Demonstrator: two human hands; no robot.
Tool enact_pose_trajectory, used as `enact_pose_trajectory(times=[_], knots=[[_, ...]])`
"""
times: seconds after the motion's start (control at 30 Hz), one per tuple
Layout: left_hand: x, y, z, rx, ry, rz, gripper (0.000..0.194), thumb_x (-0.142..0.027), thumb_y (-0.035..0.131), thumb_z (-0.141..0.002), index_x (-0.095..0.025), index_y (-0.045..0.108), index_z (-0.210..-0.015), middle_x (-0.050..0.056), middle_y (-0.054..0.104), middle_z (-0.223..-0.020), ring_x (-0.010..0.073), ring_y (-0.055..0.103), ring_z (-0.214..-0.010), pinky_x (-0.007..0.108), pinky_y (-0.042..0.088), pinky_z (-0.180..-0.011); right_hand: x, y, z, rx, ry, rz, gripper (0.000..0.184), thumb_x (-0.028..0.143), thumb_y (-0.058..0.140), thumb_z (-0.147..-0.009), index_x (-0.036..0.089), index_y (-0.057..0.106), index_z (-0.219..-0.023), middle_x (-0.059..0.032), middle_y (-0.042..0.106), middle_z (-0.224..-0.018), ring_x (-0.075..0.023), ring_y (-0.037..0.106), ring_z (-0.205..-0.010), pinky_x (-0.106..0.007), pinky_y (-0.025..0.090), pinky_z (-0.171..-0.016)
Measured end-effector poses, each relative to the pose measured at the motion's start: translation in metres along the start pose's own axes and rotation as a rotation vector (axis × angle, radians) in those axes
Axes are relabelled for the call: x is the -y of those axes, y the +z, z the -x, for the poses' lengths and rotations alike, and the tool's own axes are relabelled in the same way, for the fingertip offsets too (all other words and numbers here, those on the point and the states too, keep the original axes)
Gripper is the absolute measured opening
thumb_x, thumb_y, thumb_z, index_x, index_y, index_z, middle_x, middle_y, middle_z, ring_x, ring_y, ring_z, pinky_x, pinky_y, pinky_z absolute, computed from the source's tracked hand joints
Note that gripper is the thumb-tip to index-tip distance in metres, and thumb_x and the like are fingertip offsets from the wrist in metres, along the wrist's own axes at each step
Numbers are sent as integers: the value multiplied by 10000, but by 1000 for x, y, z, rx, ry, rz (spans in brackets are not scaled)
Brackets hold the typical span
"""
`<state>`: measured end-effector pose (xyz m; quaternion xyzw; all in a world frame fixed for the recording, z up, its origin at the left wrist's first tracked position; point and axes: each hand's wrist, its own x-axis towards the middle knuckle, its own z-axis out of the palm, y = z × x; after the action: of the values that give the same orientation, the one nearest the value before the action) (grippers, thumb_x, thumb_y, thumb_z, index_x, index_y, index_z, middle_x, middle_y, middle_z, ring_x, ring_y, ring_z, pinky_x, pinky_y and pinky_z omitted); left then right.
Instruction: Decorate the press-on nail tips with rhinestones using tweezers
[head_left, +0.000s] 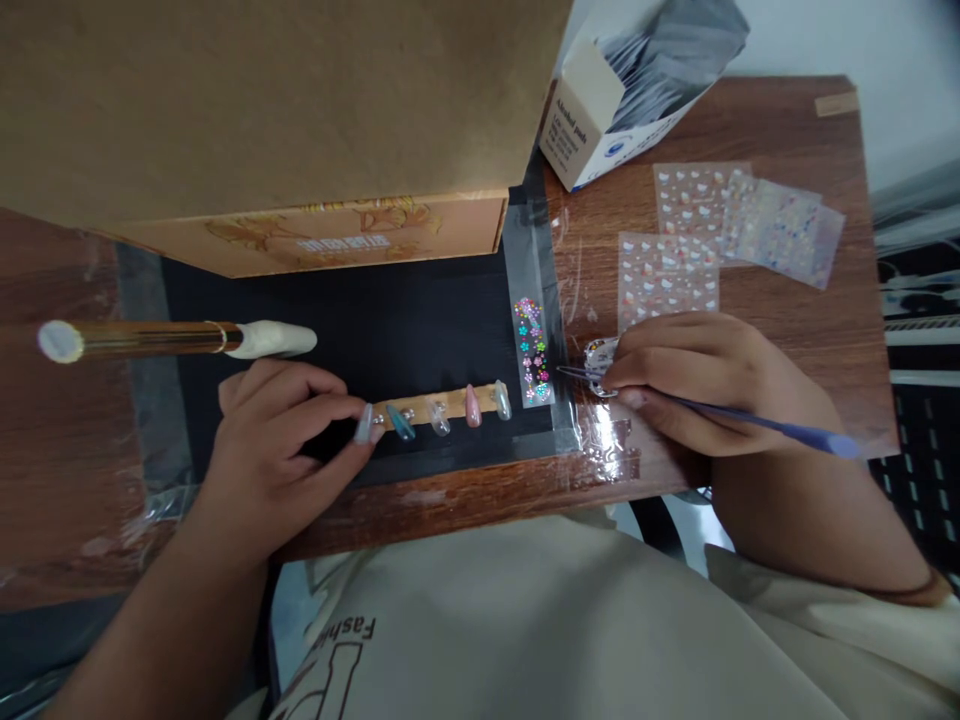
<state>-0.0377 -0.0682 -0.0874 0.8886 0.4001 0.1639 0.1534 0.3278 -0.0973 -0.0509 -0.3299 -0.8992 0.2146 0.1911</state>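
Observation:
My left hand is closed, with thumb and index finger pinching the grey-silver false nail at the left end of a narrow wooden strip. Along that strip sit several more pointed nails, among them a teal nail and a pink nail. Purple-blue tweezers are gripped in my right hand, their thin tips pointing left beside a sheet of colourful flower gems. Under the tweezers, partly hidden by my right fingers, is a small clear faceted dish.
A large cardboard box stands over the far side of the black mat. A gold-and-white wand-like tool is at left. An alcohol pads box and sticker sheets occupy the right of the wooden table.

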Motion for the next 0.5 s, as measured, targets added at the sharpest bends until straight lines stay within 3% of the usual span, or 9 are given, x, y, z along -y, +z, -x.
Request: enact_pose_trajectory(times=[0.27,0.4,0.5], knots=[[2,2,1,-2,10,13,77,-195,698,-851,-240,652,-894,3,611,-866,197,550,-822,388,365,-784,-2,0,1,-117,-34,-59,108,115,526,-928,182,607,-908,-39,624,-742,-168,614,-687,-293,512,-620],[-1,2,2,13,-26,38,43,-257,663,-858,-244,640,-892,13,624,-878,219,566,-864,402,351,-800,-1,7,5,-300,-61,-251,162,80,566,-877,162,661,-979,-53,643,-765,-182,639,-705,-311,547,-625],[-4,-3,5,43,-56,33,134,-278,638,-826,-237,625,-953,27,632,-936,241,575,-918,410,343,-818,10,19,2,-454,-11,-387,224,92,579,-870,164,694,-1048,-63,672,-796,-187,655,-693,-332,565,-618]])
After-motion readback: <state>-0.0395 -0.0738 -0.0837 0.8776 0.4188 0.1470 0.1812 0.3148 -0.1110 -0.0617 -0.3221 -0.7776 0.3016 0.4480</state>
